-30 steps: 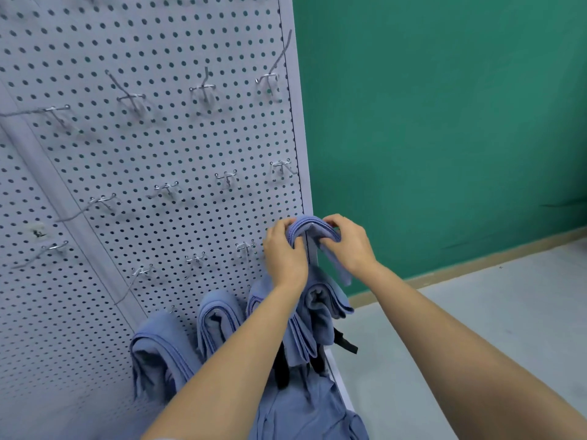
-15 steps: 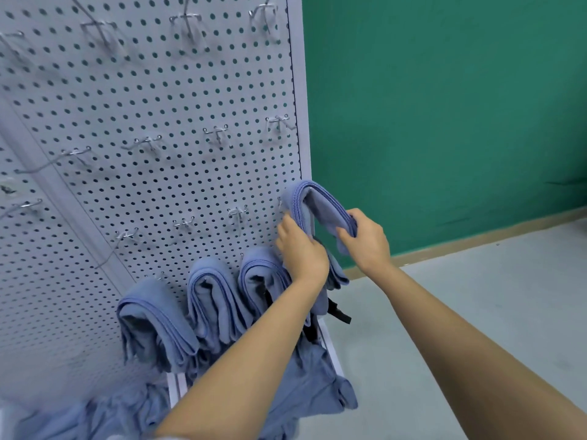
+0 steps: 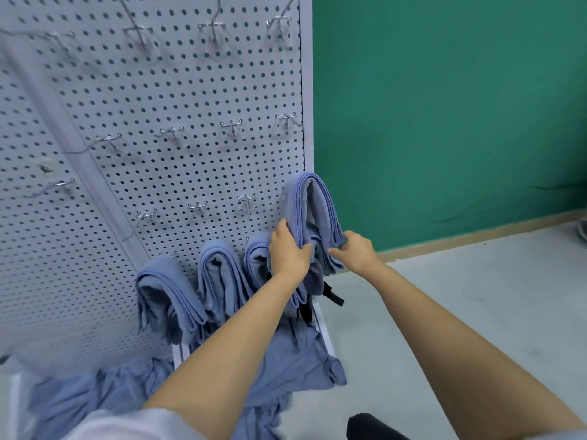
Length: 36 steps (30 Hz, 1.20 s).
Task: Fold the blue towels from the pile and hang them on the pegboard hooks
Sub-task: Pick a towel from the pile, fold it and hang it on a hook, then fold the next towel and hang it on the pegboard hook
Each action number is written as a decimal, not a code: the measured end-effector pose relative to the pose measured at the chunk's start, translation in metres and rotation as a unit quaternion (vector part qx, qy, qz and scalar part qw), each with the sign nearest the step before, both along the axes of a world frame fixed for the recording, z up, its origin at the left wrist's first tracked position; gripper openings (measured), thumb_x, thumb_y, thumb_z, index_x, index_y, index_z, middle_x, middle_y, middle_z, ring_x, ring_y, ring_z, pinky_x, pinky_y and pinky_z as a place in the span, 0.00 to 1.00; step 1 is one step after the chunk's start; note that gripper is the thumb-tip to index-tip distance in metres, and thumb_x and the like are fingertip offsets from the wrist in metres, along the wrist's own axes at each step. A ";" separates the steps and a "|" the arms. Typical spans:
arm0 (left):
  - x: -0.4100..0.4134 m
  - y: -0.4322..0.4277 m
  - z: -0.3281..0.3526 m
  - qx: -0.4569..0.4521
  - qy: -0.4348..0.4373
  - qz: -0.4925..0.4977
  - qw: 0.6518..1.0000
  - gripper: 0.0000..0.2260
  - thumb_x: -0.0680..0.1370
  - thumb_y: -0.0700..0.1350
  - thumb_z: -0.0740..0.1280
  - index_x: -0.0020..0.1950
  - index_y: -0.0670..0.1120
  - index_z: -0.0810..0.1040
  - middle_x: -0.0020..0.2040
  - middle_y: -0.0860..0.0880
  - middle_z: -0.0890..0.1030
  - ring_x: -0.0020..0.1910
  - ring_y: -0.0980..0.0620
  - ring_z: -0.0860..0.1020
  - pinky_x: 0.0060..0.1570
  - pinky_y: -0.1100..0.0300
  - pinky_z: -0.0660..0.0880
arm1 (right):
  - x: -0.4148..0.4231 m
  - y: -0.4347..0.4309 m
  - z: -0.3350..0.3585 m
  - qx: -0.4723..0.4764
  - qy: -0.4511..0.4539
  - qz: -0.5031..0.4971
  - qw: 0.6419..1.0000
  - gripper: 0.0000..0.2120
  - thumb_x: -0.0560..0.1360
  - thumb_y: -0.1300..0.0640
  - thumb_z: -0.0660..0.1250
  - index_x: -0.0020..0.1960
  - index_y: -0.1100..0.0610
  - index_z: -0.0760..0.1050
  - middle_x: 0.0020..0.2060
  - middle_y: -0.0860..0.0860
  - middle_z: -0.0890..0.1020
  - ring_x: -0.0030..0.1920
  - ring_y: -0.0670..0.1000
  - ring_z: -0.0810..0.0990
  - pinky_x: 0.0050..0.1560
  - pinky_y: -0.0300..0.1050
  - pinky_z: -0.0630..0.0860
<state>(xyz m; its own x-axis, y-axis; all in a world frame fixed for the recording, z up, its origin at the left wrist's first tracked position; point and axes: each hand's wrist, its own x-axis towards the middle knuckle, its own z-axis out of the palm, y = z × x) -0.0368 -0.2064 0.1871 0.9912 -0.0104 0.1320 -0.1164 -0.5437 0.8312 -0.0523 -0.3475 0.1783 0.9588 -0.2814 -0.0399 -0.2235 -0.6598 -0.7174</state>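
Observation:
A folded blue towel (image 3: pixel 313 211) drapes over a hook at the right edge of the white pegboard (image 3: pixel 178 90), in the second row from the bottom. My left hand (image 3: pixel 287 254) grips its left hanging half, thumb curled round the cloth. My right hand (image 3: pixel 355 252) pinches the lower end of its right half. Three more folded blue towels hang in the bottom row: one at the left (image 3: pixel 165 293), one in the middle (image 3: pixel 219 274), one (image 3: pixel 255 258) partly behind my left hand. The pile of loose blue towels (image 3: pixel 286 363) lies at the board's foot.
Bare metal hooks (image 3: pixel 233 127) stick out of the pegboard in rows above the towels. A black strap with a buckle (image 3: pixel 333 296) hangs by the board's right foot. A green wall (image 3: pixel 444 122) and grey floor (image 3: pixel 460 296) are on the right.
Both hands slid down from the towel's top fold to its hanging ends. The towel now hangs over the hook, and the view has shifted a little.

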 end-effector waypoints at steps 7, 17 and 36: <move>-0.059 0.072 0.007 0.000 0.021 -0.012 1.000 0.12 0.77 0.39 0.67 0.60 0.43 0.76 0.58 0.47 0.78 0.55 0.48 0.76 0.53 0.57 0.72 | -0.073 0.050 0.013 0.030 0.015 0.038 0.999 0.17 0.76 0.58 0.67 0.63 0.62 0.73 0.51 0.55 0.78 0.51 0.55 0.77 0.56 0.50 0.75; -0.134 0.206 -0.092 -0.012 0.127 0.031 0.991 0.06 0.77 0.34 0.66 0.51 0.42 0.80 0.51 0.43 0.81 0.51 0.46 0.78 0.52 0.54 0.76 | -0.153 0.156 -0.088 0.081 0.116 0.108 0.984 0.04 0.77 0.61 0.66 0.51 0.58 0.72 0.34 0.53 0.75 0.34 0.51 0.74 0.31 0.38 0.71; -0.055 0.259 -0.273 0.026 0.272 0.099 0.957 0.11 0.73 0.31 0.65 0.54 0.38 0.80 0.53 0.40 0.82 0.53 0.43 0.79 0.51 0.59 0.73 | -0.063 0.254 -0.272 0.065 0.194 0.106 0.973 0.11 0.74 0.67 0.64 0.56 0.61 0.75 0.45 0.53 0.79 0.50 0.53 0.78 0.51 0.43 0.77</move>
